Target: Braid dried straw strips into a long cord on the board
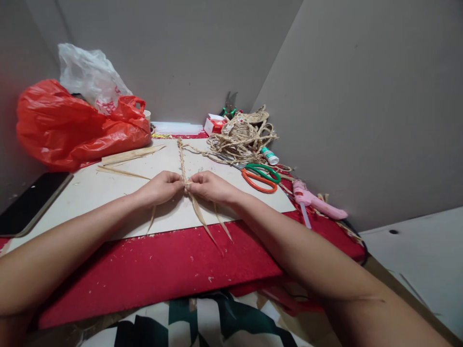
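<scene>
A braid of dry, straw-coloured husk strips [182,161] runs from the back of the white board [224,212] toward me. My left hand [164,187] pinches its near end from the left. From the right, my right hand [207,186] grips the same spot, and the two hands almost touch. Loose husk strips [202,219] hang from under my fingers, their tips reaching over the red cloth. My fingertips hide the exact crossing of the strips. Left of the braid, flat husk pieces [132,154] lie on the board.
Behind on the right is a heap of braided cord [246,135], with scissors [260,177], a glue stick [269,155], and pruning shears [229,106]. A pink glue gun [316,200] lies at the right edge. At left are a red plastic bag [72,127] and a phone [34,202]. Grey walls enclose the table.
</scene>
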A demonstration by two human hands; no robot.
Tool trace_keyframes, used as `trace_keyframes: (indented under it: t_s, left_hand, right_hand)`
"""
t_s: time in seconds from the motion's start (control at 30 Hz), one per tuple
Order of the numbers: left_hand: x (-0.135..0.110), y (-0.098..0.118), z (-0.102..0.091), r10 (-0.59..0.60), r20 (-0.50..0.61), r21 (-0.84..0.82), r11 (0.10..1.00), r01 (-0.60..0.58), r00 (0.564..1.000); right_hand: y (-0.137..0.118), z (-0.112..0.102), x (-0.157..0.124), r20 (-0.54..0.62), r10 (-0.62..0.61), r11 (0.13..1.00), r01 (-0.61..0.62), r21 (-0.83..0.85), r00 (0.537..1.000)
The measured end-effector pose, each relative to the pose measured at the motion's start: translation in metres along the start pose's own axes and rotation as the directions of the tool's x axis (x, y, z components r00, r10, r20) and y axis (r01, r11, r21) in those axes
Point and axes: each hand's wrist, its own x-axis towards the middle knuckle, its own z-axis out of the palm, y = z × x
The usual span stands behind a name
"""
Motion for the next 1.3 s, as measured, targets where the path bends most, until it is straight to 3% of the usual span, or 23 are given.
trace_keyframes:
  t_s: [0.13, 0.23, 0.33, 0.5, 0.7, 0.83, 0.97, 1.17, 1.3]
  left_hand:
    - [0.004, -0.007, 0.002, 0.054, 0.012, 0.108, 0.993, -0.055, 0.998]
    - [0.004, -0.006, 0.002, -0.001, 0.07, 0.054, 0.999, -0.003, 0.998]
    - [0.003, -0.004, 0.003, -0.078, 0.07, -0.01, 0.997, 0.079, 0.995]
    - [0.004, -0.006, 0.005, -0.061, 0.034, -0.032, 0.998, 0.062, 0.998]
    - [0.004, -0.011, 0.005, 0.022, -0.017, 0.027, 0.999, -0.022, 1.0]
    - [0.006, -0.015, 0.005, 0.106, -0.03, 0.09, 0.991, -0.103, 0.994]
    - [0.007, -0.02, 0.006, 0.176, -0.055, 0.13, 0.977, -0.168, 0.983]
    - [0.001, -0.016, 0.007, -0.038, -0.038, -0.073, 0.997, 0.035, 0.999]
    - [-0.005, -0.007, 0.007, -0.131, 0.039, -0.196, 0.971, 0.136, 0.991]
  right_hand:
    - [0.003, 0.003, 0.002, -0.081, -0.192, 0.888, 0.138, -0.439, 0.978]
    - [0.003, 0.006, 0.001, -0.104, -0.277, 0.785, 0.162, -0.599, 0.955]
    - [0.0, 0.005, 0.0, -0.077, -0.265, 0.791, 0.17, -0.587, 0.961]
    - [-0.006, -0.002, -0.004, 0.063, -0.123, 0.877, 0.138, -0.461, 0.99]
    - [-0.013, -0.003, -0.007, -0.037, -0.118, 0.848, 0.081, -0.524, 0.992]
    - [-0.023, 0.002, -0.009, -0.103, -0.057, 0.775, -0.021, -0.632, 0.993]
    - [-0.025, 0.014, -0.01, -0.214, -0.123, 0.702, -0.067, -0.709, 0.969]
    - [-0.015, 0.034, -0.011, -0.295, -0.223, 0.577, -0.118, -0.808, 0.929]
    - [-0.016, 0.042, -0.015, -0.318, -0.224, 0.4, -0.211, -0.892, 0.921]
